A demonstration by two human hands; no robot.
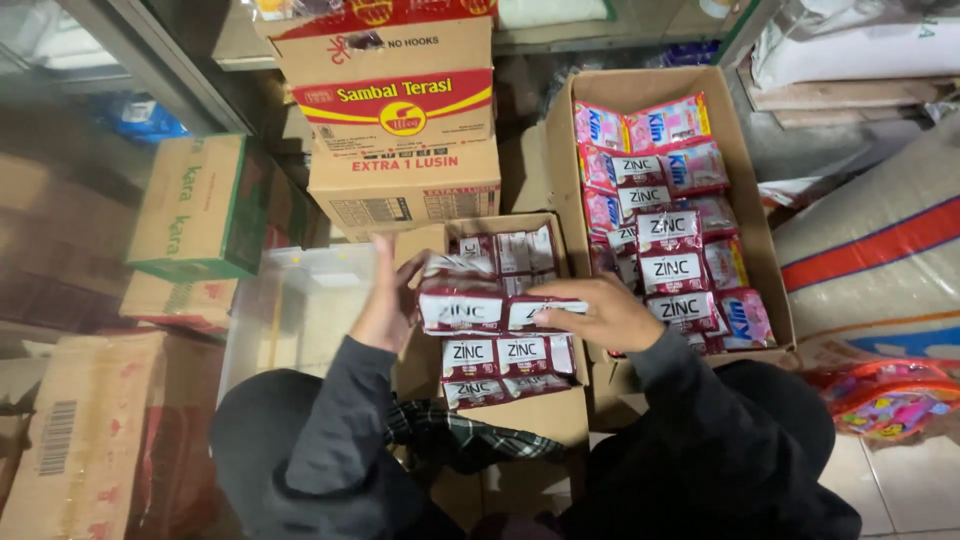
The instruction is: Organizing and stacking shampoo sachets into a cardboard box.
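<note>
Gripping dark-red sachet strips (pixel 462 305) between both palms, left hand (pixel 385 300) upright (fingers straight), right hand (pixel 600 315) flat, fingers curled over them.

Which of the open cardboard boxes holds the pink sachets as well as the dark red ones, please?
The larger open box on the right, beside the right hand. The smaller box under both hands shows only dark red sachets.

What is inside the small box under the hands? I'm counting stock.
The small cardboard box holds rows of dark red sachet packs. Both hands and the lifted packs cover its middle; lower layers are hidden.
</note>
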